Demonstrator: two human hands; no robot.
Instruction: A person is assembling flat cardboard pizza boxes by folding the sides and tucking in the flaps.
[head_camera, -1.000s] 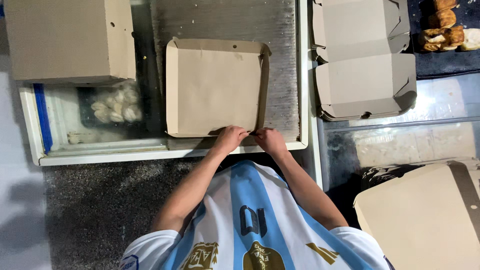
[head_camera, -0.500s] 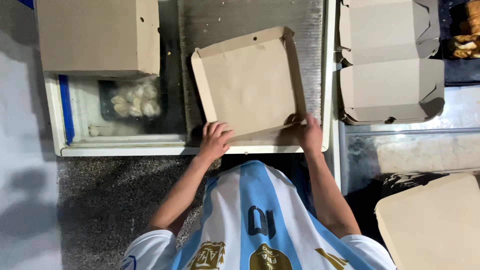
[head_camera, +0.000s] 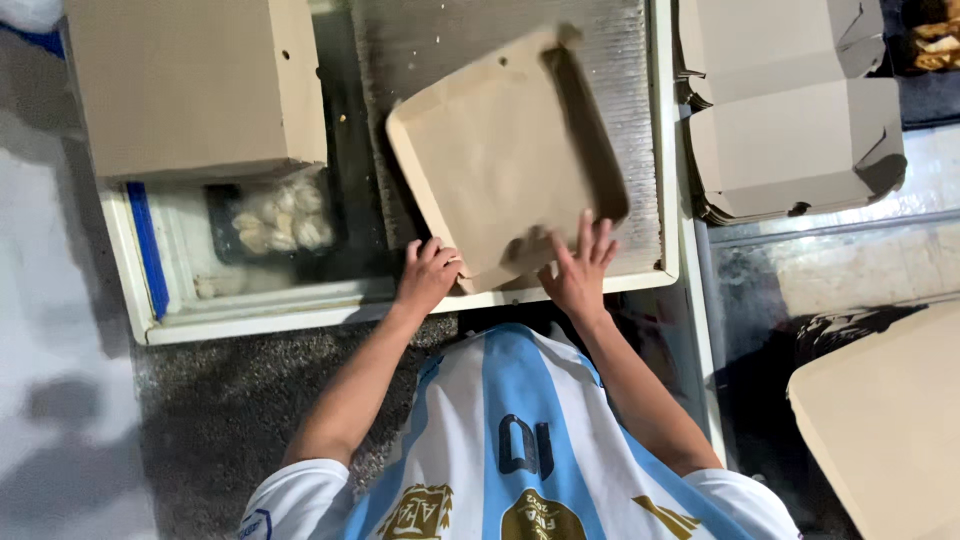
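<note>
Two bare hands work one flat brown cardboard box (head_camera: 500, 160), a shallow square tray with low folded walls, lying tilted on the ribbed grey lid (head_camera: 630, 120) of a white chest freezer (head_camera: 300, 310). Left hand (head_camera: 428, 280) sits at the box's near-left corner, fingers (head_camera: 425, 255) curled and bunched against the edge, probably pinching the wall, but the view is too poor to be sure of an actual grip. Right hand (head_camera: 580, 275) lies flat on the near-right part, fingers (head_camera: 590, 235) spread wide and pressing on the cardboard, not closed round anything. Box looks light, thin and stiff enough to hold its shape, yet likely to bend or crease if squeezed mid-panel; surface dry and matte, so not slippery. Best hold judged to be at the folded walls or corners, where the card is doubled. Far corner of the box points away toward the top of the lid, near edge touches both hands. Beside it to the left, a large closed brown carton (head_camera: 190, 85) rests on the freezer, with pale dough lumps (head_camera: 275, 215) seen through the glass below. To the right, a stack of unfolded box blanks (head_camera: 790, 110) on a metal desk (head_camera: 850, 260), another tan board (head_camera: 890, 420) at lower right
</note>
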